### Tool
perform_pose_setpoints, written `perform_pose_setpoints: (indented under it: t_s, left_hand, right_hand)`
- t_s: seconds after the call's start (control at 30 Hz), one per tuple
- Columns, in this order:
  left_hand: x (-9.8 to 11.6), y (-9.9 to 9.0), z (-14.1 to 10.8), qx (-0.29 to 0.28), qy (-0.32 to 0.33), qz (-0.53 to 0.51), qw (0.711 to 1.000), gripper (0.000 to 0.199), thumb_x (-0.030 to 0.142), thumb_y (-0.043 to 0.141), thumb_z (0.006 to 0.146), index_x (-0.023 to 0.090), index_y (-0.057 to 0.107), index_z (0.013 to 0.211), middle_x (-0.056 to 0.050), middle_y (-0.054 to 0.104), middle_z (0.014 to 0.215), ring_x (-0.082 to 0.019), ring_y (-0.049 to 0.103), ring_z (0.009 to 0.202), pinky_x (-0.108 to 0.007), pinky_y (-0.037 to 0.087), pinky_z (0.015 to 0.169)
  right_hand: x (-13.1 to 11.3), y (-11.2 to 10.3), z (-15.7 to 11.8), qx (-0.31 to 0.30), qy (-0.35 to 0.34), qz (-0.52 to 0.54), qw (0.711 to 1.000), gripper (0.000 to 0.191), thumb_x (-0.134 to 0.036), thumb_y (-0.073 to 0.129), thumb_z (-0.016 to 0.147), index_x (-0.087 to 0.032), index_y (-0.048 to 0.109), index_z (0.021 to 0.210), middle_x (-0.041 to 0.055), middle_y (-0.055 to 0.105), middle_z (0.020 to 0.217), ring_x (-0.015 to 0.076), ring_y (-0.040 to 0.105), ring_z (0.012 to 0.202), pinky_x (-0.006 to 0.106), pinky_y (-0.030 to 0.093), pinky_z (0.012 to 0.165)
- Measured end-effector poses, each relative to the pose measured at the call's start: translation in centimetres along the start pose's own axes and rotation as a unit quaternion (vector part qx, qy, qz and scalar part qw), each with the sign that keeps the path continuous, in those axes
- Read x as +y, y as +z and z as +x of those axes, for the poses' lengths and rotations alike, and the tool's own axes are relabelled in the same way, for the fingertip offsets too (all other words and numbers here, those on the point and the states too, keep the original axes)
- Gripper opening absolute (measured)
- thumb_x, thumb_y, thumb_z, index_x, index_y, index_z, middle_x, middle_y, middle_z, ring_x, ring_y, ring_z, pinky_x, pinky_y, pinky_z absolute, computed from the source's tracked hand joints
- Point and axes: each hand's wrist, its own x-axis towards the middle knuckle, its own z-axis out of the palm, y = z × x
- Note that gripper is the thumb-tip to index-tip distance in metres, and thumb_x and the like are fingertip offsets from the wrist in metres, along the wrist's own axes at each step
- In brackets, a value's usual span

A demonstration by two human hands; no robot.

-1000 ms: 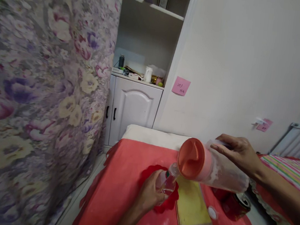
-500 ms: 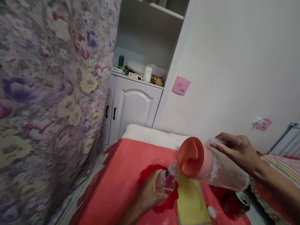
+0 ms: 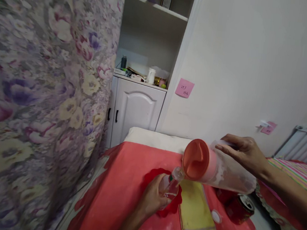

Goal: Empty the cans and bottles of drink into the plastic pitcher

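Observation:
My left hand [image 3: 152, 196] is wrapped round a small clear bottle [image 3: 171, 187], which leans with its open mouth up and to the right. Below it lies a red scalloped dish [image 3: 149, 177]. My right hand [image 3: 242, 151] grips the handle of a clear pitcher [image 3: 227, 171] with an orange lid [image 3: 196, 159]. The pitcher is tipped on its side, its lid towards the left, close beside the bottle's mouth. Clear liquid shows in the bottle. Whether a stream runs between the two is too small to tell.
A yellow folded cloth [image 3: 199, 212], a white round cap [image 3: 216, 216] and a dark red can [image 3: 240, 209] lie on the red-covered table [image 3: 112, 188]. A floral curtain [image 3: 46, 80] hangs left. Behind stands a white cabinet [image 3: 140, 109]; a bed [image 3: 299, 168] is at right.
The pitcher's lid has shifted up very slightly. Both hands keep their holds, and the view has moved a little.

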Motion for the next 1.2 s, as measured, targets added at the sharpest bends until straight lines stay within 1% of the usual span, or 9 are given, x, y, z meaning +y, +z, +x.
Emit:
perform_pose_setpoints:
  t_s: [0.13,0.33,0.5,0.73,0.9,1.07,1.2]
  left_hand:
    - [-0.3,0.0,0.0,0.005,-0.004,0.0,1.0,0.066,0.003,0.068,0.054,0.024,0.059,0.116,-0.003,0.067,0.119,-0.026,0.062,0.112,-0.035,0.049,0.096]
    - [-0.9,0.1,0.1,0.004,-0.003,-0.007,1.0,0.072,0.004,0.068,0.054,0.021,0.055,0.122,-0.007,0.065,0.125,-0.026,0.061,0.116,-0.035,0.049,0.095]
    - [-1.2,0.1,0.2,-0.002,0.006,-0.008,1.0,0.066,0.004,0.066,0.055,0.023,0.058,0.117,-0.004,0.068,0.115,-0.025,0.065,0.105,-0.033,0.052,0.088]
    - [-1.2,0.1,0.3,0.004,0.012,-0.004,1.0,0.068,0.004,0.069,0.053,0.023,0.059,0.118,-0.004,0.066,0.122,-0.026,0.061,0.114,-0.033,0.048,0.096]
    - [-1.0,0.1,0.1,-0.004,0.006,-0.02,1.0,0.066,0.003,0.066,0.054,0.023,0.058,0.117,-0.004,0.066,0.121,-0.026,0.062,0.113,-0.033,0.051,0.091]
    - [-1.1,0.0,0.1,0.003,0.002,-0.022,1.0,0.069,0.002,0.066,0.054,0.023,0.058,0.119,-0.004,0.065,0.124,-0.026,0.06,0.117,-0.035,0.049,0.097]
    - [-1.1,0.1,0.1,0.004,-0.002,-0.022,1.0,0.068,0.002,0.066,0.053,0.023,0.059,0.117,-0.003,0.066,0.122,-0.026,0.061,0.114,-0.034,0.05,0.094]
  right_hand:
    - [-0.1,-0.2,0.0,0.003,-0.003,-0.005,1.0,0.039,-0.056,0.057,0.088,-0.02,0.066,0.076,-0.0033,0.053,0.054,0.0116,0.047,0.051,0.024,0.037,0.049]
    - [-0.3,-0.4,0.1,-0.006,-0.001,-0.003,1.0,0.04,-0.057,0.056,0.089,-0.02,0.066,0.076,-0.0031,0.054,0.056,0.0116,0.047,0.052,0.024,0.036,0.049]
    - [-0.3,-0.4,0.2,-0.005,-0.011,-0.017,1.0,0.04,-0.057,0.056,0.089,-0.02,0.066,0.077,-0.0036,0.052,0.054,0.0111,0.045,0.051,0.024,0.035,0.049]
    - [-0.3,-0.5,0.2,-0.001,-0.02,-0.029,0.999,0.04,-0.056,0.056,0.09,-0.02,0.065,0.075,-0.0047,0.047,0.053,0.0103,0.043,0.05,0.024,0.033,0.048]
    - [-0.4,-0.6,0.3,-0.006,-0.018,-0.03,0.999,0.039,-0.055,0.056,0.09,-0.02,0.065,0.076,-0.0046,0.047,0.053,0.0103,0.043,0.05,0.024,0.033,0.048]
    - [-0.7,-0.7,0.3,-0.008,-0.018,-0.028,0.999,0.04,-0.056,0.055,0.09,-0.02,0.065,0.075,-0.0043,0.048,0.054,0.0104,0.043,0.05,0.024,0.034,0.048]
    - [-0.8,-0.7,0.4,-0.008,-0.021,-0.029,0.999,0.041,-0.056,0.055,0.09,-0.019,0.064,0.075,-0.0047,0.045,0.053,0.01,0.041,0.049,0.024,0.032,0.047]
